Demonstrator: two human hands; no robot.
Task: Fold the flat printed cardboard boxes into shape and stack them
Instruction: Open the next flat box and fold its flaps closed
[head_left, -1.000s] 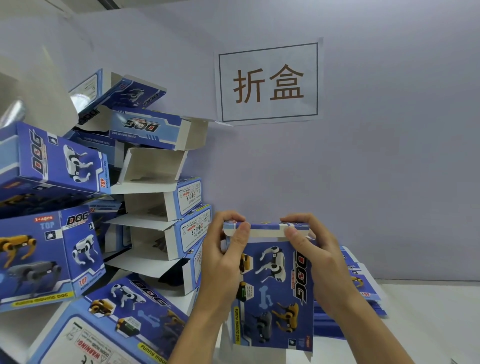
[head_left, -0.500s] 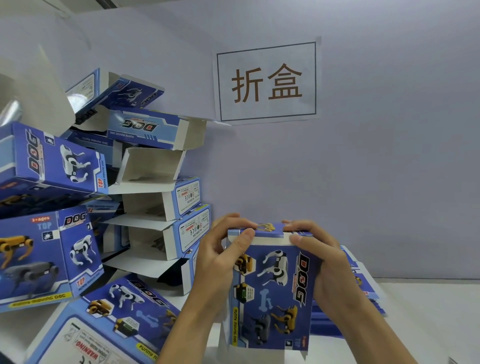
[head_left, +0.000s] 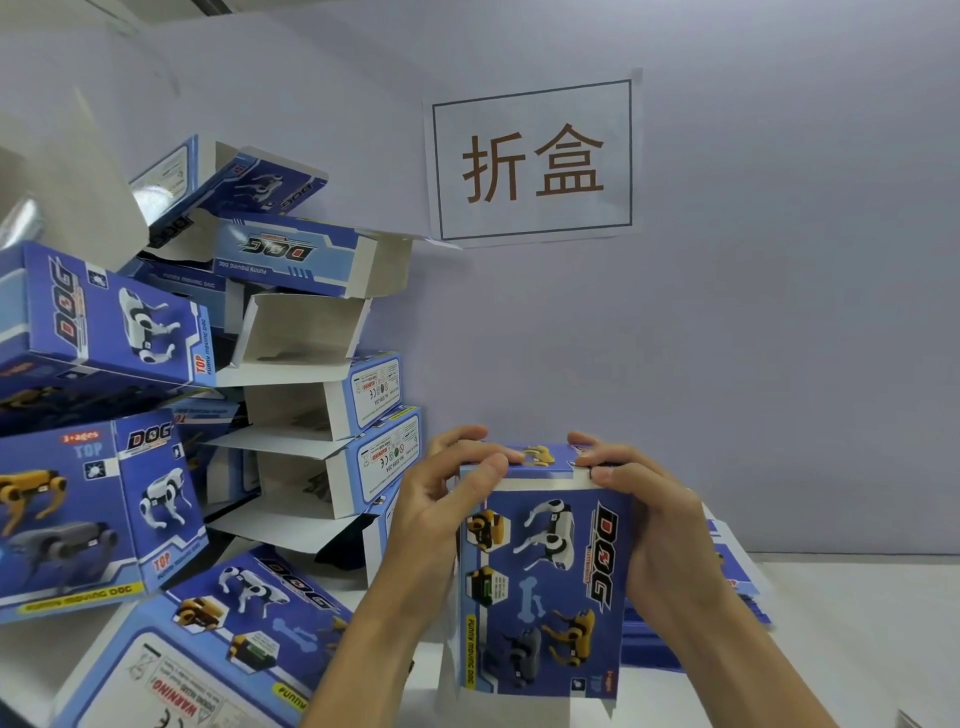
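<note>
Since the earlier frames, the top flap of the blue dog-print box (head_left: 545, 587) has folded further down, and both thumbs now press along its upper edge. That box stands upright at six o'clock in the head view, held between the two hands. At its left side the left hand (head_left: 431, 514) curls its fingers around the box, thumb lying across the flap. At its right side the right hand (head_left: 654, 525) grips likewise. A leaning stack of folded boxes (head_left: 311, 405) rises at nine o'clock, beside the white surface (head_left: 857, 639). Flat boxes (head_left: 732, 577) lie behind the right hand. A paper sign (head_left: 532, 161) hangs on the wall at twelve o'clock.
</note>
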